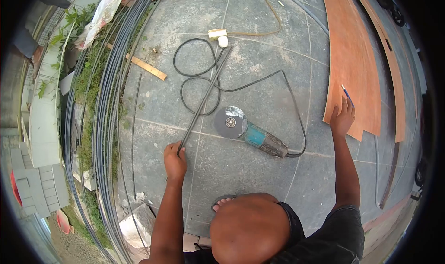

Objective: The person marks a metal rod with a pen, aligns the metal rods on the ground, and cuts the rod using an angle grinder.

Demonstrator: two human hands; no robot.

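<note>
Head view: at far left, a bundle (124, 27) of long bars lies beside a wood strip (148, 68). Next, the left hand (175, 161) has its fingers closed around the near end of the rods (205, 98), which slant across the floor tiles over a looped cable (295, 104). Right of them lies the grinder (262, 138). At right, the right hand's (343, 120) slightly spread fingers meet a pen (345, 89) over the board (352, 55); whether they pinch it, I cannot tell.

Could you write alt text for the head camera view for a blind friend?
A person's left hand grips dark rods; the right hand is at a pen over a reddish-brown sheet. Between them, an angle grinder lies on the tiled floor.
</note>
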